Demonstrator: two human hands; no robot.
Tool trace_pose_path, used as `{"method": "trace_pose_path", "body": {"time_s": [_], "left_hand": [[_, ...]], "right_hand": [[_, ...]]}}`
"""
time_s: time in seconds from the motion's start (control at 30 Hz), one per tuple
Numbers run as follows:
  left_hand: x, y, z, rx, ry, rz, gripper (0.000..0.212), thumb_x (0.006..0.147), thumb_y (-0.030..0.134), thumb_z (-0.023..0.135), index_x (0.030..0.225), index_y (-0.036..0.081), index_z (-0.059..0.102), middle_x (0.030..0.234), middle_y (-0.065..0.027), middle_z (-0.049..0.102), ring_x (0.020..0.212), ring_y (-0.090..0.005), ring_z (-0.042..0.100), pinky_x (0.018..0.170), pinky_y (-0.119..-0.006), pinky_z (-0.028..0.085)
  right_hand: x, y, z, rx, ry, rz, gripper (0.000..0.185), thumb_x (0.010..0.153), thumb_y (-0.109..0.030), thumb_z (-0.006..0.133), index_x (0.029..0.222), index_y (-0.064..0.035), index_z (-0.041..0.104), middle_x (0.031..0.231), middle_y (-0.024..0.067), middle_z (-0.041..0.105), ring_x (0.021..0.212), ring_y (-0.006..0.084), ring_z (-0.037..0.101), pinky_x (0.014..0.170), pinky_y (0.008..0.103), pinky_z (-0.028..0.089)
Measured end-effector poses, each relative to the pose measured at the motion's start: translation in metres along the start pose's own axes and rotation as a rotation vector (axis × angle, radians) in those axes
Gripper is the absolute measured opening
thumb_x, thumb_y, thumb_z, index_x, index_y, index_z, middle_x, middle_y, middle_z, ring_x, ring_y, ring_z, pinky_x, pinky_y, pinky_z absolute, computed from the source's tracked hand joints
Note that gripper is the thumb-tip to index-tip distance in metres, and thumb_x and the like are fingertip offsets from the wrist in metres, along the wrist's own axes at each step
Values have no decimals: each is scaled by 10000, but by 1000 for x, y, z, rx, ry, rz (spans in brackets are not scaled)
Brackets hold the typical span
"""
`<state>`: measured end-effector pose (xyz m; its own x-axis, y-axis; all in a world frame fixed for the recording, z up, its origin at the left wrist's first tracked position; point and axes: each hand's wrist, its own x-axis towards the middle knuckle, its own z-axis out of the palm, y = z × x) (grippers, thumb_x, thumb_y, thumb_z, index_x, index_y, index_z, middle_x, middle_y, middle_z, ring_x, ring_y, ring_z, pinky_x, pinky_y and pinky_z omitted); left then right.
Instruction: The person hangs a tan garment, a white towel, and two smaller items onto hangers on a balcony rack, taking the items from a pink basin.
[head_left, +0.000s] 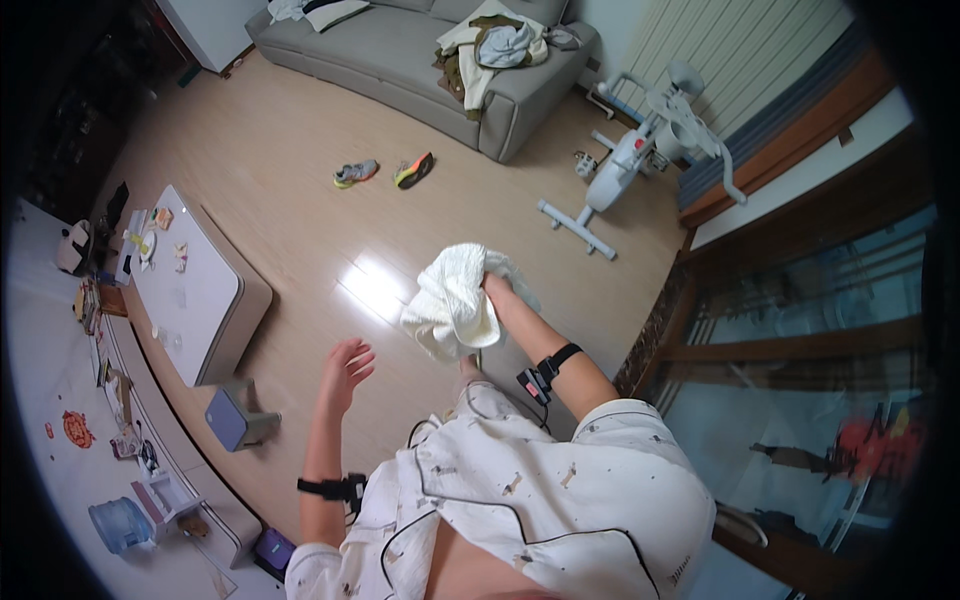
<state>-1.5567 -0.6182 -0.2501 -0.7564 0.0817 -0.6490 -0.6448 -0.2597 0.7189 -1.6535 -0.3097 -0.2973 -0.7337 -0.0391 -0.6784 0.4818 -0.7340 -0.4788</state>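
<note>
A bunched white cloth, like a towel (454, 300), hangs from my right hand (496, 289), whose fingers are partly hidden in its folds. My left hand (351, 367) is held out lower and to the left of the cloth, its fingers spread and nothing in it. Both forearms wear black straps with small devices. Beyond the cloth, a grey running shoe (356, 173) stands on the floor, and another shoe (414, 171) lies tipped on its side with the dark sole showing. Part of my foot shows below the cloth.
A grey sofa (390, 64) with heaped clothes (495, 49) stands at the back. An exercise bike (622, 169) is at the right, near glass doors (787, 382). To the left are a white table (191, 277) with small items, a stool (229, 420) and a long cabinet (184, 450).
</note>
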Motion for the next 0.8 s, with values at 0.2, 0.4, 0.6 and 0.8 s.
{"method": "trace_pose_path", "body": {"time_s": [0.2, 0.4, 0.6, 0.8], "left_hand": [[19, 89, 1, 232, 194, 89, 221, 954, 230, 493, 1095, 81, 577, 1033, -55, 638, 946, -173, 635, 815, -332, 514], [51, 139, 35, 314, 149, 131, 193, 957, 208, 503, 1075, 79, 585, 1044, -53, 639, 967, -171, 632, 824, -315, 507], [76, 152, 53, 457, -8, 99, 203, 950, 209, 515, 1089, 74, 575, 1058, -52, 635, 979, -165, 621, 843, -312, 488], [99, 159, 65, 596, -193, 168, 213, 950, 227, 519, 1082, 71, 578, 1057, -58, 640, 990, -179, 622, 859, -322, 487]], "right_hand": [[145, -229, 143, -187, 250, -666, 708, 779, -467, 691, 1237, 42, 513, 1165, 141, 610, 987, 276, 617, 857, 421, 520], [188, -375, 206, -130, 350, -815, 460, 801, -401, 634, 1029, -1, 630, 938, 138, 645, 870, 306, 623, 777, 414, 495], [231, -252, 95, -117, 117, -547, 97, 786, -132, 611, 727, -59, 586, 640, 52, 572, 508, 170, 558, 439, 307, 457], [135, -140, -36, -64, 337, -300, 76, 824, -117, 604, 799, -47, 589, 700, 61, 599, 580, 193, 600, 480, 328, 487]]}}
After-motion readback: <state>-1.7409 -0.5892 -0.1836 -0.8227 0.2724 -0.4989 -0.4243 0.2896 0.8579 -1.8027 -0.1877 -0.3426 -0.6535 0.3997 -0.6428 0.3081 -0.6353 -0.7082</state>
